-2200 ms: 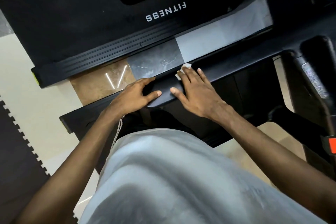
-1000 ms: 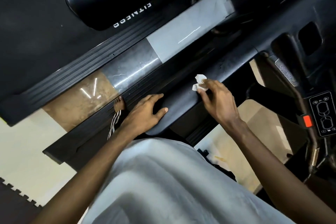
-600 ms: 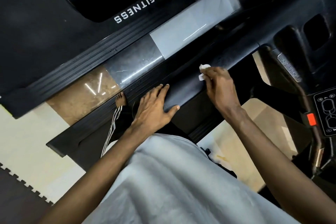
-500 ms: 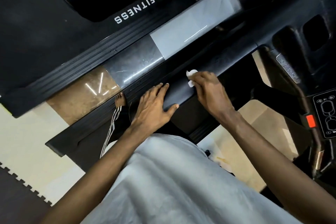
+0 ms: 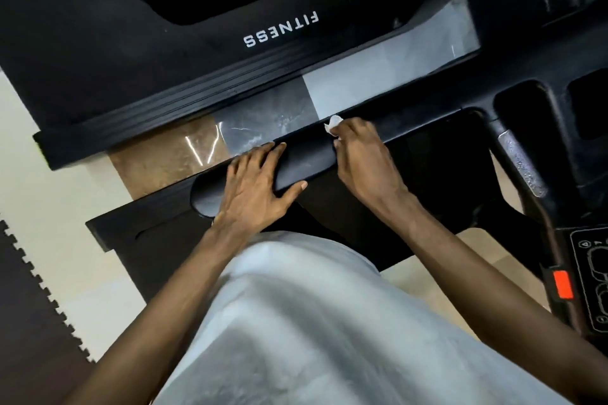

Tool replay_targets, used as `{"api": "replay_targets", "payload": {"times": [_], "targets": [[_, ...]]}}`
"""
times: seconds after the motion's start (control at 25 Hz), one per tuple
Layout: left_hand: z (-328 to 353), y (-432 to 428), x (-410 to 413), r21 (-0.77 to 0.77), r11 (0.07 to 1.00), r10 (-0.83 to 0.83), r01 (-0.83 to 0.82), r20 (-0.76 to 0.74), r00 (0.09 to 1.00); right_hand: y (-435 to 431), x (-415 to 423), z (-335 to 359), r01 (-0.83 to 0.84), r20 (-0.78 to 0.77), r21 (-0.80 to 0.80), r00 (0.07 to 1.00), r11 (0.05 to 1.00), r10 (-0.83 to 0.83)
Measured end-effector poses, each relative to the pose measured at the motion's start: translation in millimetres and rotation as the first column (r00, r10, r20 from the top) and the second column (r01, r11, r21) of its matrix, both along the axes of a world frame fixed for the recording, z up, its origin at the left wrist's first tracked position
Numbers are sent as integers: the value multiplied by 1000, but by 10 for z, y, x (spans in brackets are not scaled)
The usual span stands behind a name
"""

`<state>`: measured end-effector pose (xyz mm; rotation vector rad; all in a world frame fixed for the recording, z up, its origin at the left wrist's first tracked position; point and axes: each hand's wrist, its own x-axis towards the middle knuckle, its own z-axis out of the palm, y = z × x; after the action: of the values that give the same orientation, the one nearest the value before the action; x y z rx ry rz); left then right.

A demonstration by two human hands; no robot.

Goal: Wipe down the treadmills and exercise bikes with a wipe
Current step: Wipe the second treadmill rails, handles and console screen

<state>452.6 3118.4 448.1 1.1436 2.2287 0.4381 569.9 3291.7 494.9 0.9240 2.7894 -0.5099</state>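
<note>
Now the wipe [image 5: 333, 124] sits bunched under the right hand's [image 5: 360, 154] curled fingertips on the handrail [image 5: 311, 161]. Beside it on the rail, the left hand [image 5: 258, 184] rests flat, fingers straight.

Jigsaw-edged dark mat [image 5: 26, 312] lower left — cream floor [image 5: 49, 191] beside it

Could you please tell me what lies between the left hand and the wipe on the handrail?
Between left hand and wipe, only bare black handrail shows, in the head view.
</note>
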Motion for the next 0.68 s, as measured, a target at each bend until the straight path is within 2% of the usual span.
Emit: {"api": "replay_targets", "payload": {"times": [0.2, 0.32, 0.4, 0.48, 0.6, 0.68], "targets": [[33, 71, -67, -80, 996, -28, 31, 43, 999, 309, -75, -76, 87, 17, -15, 996, 996, -86], [75, 150, -145, -140, 989, -40, 56, 112, 993, 133, -198, -57, -44, 47, -81, 998, 996, 48], [83, 199, -209, -157, 983, -76, 94, 121, 990, 187, -162, -43, -58, 64, -113, 996, 992, 65], [95, 212, -283, -159, 979, -108, 128, 132, 985, 382, -24, 21, 39, 45, -107, 998, 994, -34], [113, 216, -338, -148, 976, -136, 162, 173, 975, 676, 222, 178, 225, 49, 24, 973, 974, -226], [122, 227, -370, -143, 973, -150, 180, 202, 968, 617, 186, 186, 237, 87, 82, 966, 968, -244]]}}
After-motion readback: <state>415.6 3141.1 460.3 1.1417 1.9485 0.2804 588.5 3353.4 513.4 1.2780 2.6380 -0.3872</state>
